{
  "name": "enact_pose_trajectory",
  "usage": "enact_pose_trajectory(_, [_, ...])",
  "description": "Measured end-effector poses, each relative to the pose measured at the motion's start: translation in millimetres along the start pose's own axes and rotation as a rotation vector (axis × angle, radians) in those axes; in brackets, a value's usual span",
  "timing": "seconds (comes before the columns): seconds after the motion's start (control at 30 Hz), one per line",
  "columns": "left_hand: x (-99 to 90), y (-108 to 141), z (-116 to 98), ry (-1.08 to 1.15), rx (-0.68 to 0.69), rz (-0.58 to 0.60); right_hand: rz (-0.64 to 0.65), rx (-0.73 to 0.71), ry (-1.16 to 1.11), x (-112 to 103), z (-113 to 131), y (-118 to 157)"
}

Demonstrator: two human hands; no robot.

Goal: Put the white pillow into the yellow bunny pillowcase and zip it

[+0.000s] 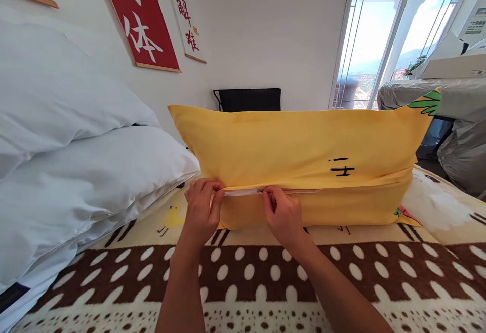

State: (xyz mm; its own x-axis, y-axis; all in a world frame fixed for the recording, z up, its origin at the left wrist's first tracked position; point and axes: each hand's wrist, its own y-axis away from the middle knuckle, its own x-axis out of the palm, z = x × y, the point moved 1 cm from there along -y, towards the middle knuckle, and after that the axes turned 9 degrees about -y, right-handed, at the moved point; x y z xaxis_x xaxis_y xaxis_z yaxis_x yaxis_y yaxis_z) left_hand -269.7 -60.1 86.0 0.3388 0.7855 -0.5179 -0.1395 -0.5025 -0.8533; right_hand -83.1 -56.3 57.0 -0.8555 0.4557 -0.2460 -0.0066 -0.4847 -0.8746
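A yellow pillow [266, 146] in a printed case stands on its long edge on the bed, its seam side facing me. Along that side runs a pale zipper [243, 192]. My left hand [203, 209] pinches the pillowcase fabric at the zipper's left end. A little to the right, my right hand [283, 216] is closed on the zipper pull, which is mostly hidden by the fingers. Between the hands the pale zipper tape shows; to the right of my right hand a thin light line of it continues under the fabric fold.
White pillows [94, 171] are stacked at the left. Beneath everything lies a brown and cream patterned blanket [261, 272]. Behind the yellow pillow stands a black chair back [250, 100]. A grey-covered bulky object [459, 130] carrying a box [451, 67] is at the right, by the window [379, 34].
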Motion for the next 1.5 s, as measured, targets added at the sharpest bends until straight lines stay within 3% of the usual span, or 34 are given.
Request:
enact_pose_trajectory(0.2, [-2.3,-3.3,-23.3,0.011,0.025,0.019,0.012,-0.070,-0.017,-6.2,4.2,-3.6])
enact_pose_trajectory(0.37, [6.1,-3.4,-45.5,0.049,0.093,0.064,-0.085,-0.109,-0.059,-2.8,7.8,-0.7])
enact_pose_trajectory(0.5, [17.0,-1.7,-45.5,0.038,0.155,-0.076,-0.091,-0.121,-0.063,-0.8,7.5,0.9])
enact_pose_trajectory(0.67, [24.8,0.7,-46.5,0.155,0.040,-0.205,-0.115,-0.265,-0.059,5.4,7.5,5.2])
enact_pose_trajectory(0.83, [30.0,2.7,-50.8,0.100,0.032,-0.193,-0.203,-0.309,0.065,8.3,6.6,9.2])
enact_pose_trajectory(1.1, [32.2,1.1,-45.6,-0.025,0.054,-0.115,-0.091,-0.248,0.038,9.2,-4.0,2.9])
enact_pose_trajectory(1.27, [39.4,3.7,-36.0,-0.007,0.025,-0.080,0.138,-0.363,0.219,-27.7,-21.9,0.0])
enact_pose_trajectory(1.4, [40.6,1.8,-36.1,0.020,0.019,-0.087,0.103,-0.288,0.266,-79.6,-48.9,9.3])
enact_pose_trajectory(1.5, [38.6,-0.5,-38.5,0.029,0.033,-0.078,0.105,-0.266,0.242,-106.5,-59.8,17.7])
